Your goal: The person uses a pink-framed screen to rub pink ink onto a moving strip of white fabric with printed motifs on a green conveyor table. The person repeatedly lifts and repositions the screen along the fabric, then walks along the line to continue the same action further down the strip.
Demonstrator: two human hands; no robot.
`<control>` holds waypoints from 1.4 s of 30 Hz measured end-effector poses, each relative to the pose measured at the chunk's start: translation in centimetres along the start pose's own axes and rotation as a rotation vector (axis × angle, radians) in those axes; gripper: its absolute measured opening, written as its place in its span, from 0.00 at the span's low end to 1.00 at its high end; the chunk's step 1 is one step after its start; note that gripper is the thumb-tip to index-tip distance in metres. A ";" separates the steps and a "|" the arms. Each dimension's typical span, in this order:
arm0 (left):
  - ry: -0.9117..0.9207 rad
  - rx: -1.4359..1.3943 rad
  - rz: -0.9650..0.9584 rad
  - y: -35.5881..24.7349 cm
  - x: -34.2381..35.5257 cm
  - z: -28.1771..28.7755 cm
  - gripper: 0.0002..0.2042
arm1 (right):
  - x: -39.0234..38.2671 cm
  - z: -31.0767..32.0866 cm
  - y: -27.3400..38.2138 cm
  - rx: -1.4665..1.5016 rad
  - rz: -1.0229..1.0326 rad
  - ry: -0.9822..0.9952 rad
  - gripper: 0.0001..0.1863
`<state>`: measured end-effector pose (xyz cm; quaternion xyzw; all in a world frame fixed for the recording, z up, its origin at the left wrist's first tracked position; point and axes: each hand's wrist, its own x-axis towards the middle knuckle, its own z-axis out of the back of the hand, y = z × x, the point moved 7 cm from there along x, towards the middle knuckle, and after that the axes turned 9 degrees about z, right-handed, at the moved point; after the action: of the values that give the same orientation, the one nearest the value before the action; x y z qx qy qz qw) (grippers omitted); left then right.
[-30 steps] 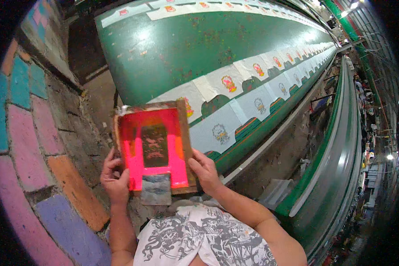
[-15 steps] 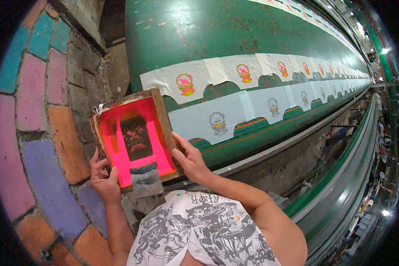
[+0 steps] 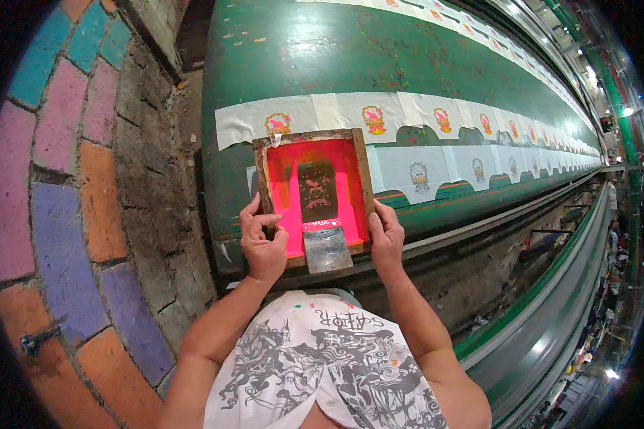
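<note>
A wooden screen-printing frame (image 3: pixel 366 171) is tilted up in front of me over the near left end of the green table. Bright pink ink coats the inside of its mesh, around a dark rectangular stencil area (image 3: pixel 317 189). A flat grey squeegee (image 3: pixel 328 250) rests at the frame's near side, its inner edge in the ink. My left hand (image 3: pixel 265 247) grips the near left part of the frame, with thumb and forefinger bent over its edge. My right hand (image 3: pixel 387 234) is closed on the right side bar. Part of a light cloth piece is hidden beneath the frame.
On the long green table (image 3: pixel 279 64) lie rows of white cloth pieces (image 3: pixel 336 116) with red and yellow prints, and pale blue pieces (image 3: pixel 408 168) with grey prints. Rails and a second long table (image 3: pixel 522 365) run at right. Painted bricks (image 3: pixel 57 250) stand at left.
Both hands have carried the frame to the right, from beside the table's end to over it. It has turned straighter and now covers the first pale blue cloth.
</note>
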<state>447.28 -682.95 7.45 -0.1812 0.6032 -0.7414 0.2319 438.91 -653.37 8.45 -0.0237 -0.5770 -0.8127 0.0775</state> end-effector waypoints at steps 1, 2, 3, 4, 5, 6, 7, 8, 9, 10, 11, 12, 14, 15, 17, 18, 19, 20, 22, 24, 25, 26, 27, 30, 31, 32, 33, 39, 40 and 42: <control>-0.015 0.034 -0.083 -0.3 -0.1 -0.4 0.11 | 0.1 0.3 -0.1 -0.034 0.024 0.006 0.19; -0.009 0.028 -0.062 0.1 0.0 -0.7 0.11 | 0.0 0.5 -0.3 -0.036 0.021 0.008 0.19; -0.007 0.026 -0.046 0.3 0.1 -1.0 0.10 | 0.1 0.6 -0.4 -0.038 0.020 0.009 0.19; -0.002 0.018 -0.010 0.7 0.2 -1.2 0.10 | 0.2 0.6 -0.4 -0.028 0.037 0.010 0.19; -0.003 0.009 -0.024 0.6 0.2 -1.2 0.10 | 0.3 0.7 -0.5 -0.036 0.032 0.011 0.18; -0.002 -0.003 -0.015 0.6 0.1 -1.3 0.09 | 0.4 0.7 -0.5 -0.031 0.042 0.014 0.18; -0.004 -0.021 -0.020 0.5 0.1 -1.3 0.09 | 0.5 0.6 -0.5 -0.013 0.048 0.022 0.18; -0.007 -0.005 -0.003 0.5 0.1 -1.3 0.09 | 0.6 0.6 -0.5 -0.041 0.062 0.028 0.18; -0.014 0.004 -0.001 0.5 0.0 -1.3 0.08 | 0.8 0.6 -0.4 -0.055 0.074 0.038 0.18; -0.027 0.011 -0.005 0.5 -0.1 -1.3 0.08 | 0.9 0.7 -0.4 -0.063 0.088 0.045 0.18; -0.024 0.000 0.028 0.8 -0.1 -1.4 0.08 | 1.0 0.7 -0.5 -0.084 0.082 0.053 0.18; -0.028 -0.013 0.055 1.1 -0.2 -1.4 0.09 | 1.1 0.7 -0.6 -0.096 0.078 0.059 0.18; -0.030 -0.004 0.093 1.8 -0.4 -1.3 0.10 | 1.3 0.8 -0.6 -0.118 0.082 0.069 0.18; -0.029 0.019 0.104 2.1 -0.5 -1.3 0.10 | 1.3 0.9 -0.6 -0.127 0.089 0.075 0.18; -0.034 0.061 0.099 2.6 -0.6 -1.2 0.11 | 1.3 1.0 -0.6 -0.134 0.087 0.083 0.18; -0.039 0.078 0.082 2.7 -0.6 -1.2 0.11 | 1.3 1.0 -0.6 -0.132 0.079 0.085 0.19; -0.044 0.085 0.057 2.7 -0.5 -1.3 0.11 | 1.3 1.1 -0.8 -0.122 0.060 0.084 0.19; -0.050 0.092 0.031 2.7 -0.5 -1.3 0.11 | 1.4 1.1 -0.7 -0.123 0.085 0.081 0.19; -0.047 0.057 -0.030 2.3 -0.5 -1.5 0.11 | 1.3 1.3 -0.7 -0.102 0.095 0.067 0.19; -0.043 0.096 0.015 2.3 -0.6 -1.6 0.10 | 1.3 1.5 -0.8 -0.093 0.094 0.071 0.19; -0.035 0.101 0.040 2.3 -0.7 -1.6 0.10 | 1.2 1.6 -1.0 -0.085 0.086 0.073 0.19; -0.030 0.096 0.074 2.2 -0.7 -1.6 0.10 | 1.1 1.7 -1.1 -0.078 0.083 0.070 0.19; -0.024 0.092 0.108 2.2 -0.7 -1.6 0.10 | 1.0 1.8 -1.2 -0.071 0.078 0.066 0.19; -0.030 0.058 0.161 1.8 -0.9 -1.6 0.09 | 0.7 1.9 -1.7 -0.006 0.044 0.042 0.19; -0.037 0.043 0.168 1.7 -0.9 -1.6 0.09 | 0.6 2.0 -1.8 0.032 0.024 0.029 0.19; -0.035 0.055 0.142 1.4 -0.8 -1.6 0.09 | 0.6 2.0 -1.5 0.026 0.064 0.016 0.19; -0.034 0.067 0.117 1.2 -0.7 -1.7 0.09 | 0.6 2.1 -1.2 0.030 0.097 0.002 0.19; -0.018 0.030 0.120 1.7 -0.6 -1.6 0.08 | -0.3 2.7 4.8 -0.154 0.480 0.124 0.21; -0.014 0.022 0.134 1.9 -0.6 -1.6 0.08 | -0.6 2.5 6.1 -0.156 0.541 0.198 0.21; 0.003 -0.043 0.130 2.1 -0.6 -1.7 0.08 | -1.5 1.4 8.0 -0.187 0.626 0.421 0.24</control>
<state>447.09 -681.62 5.01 -0.1454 0.6297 -0.7120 0.2748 441.51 -654.49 16.25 -0.0382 -0.4370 -0.7858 0.4360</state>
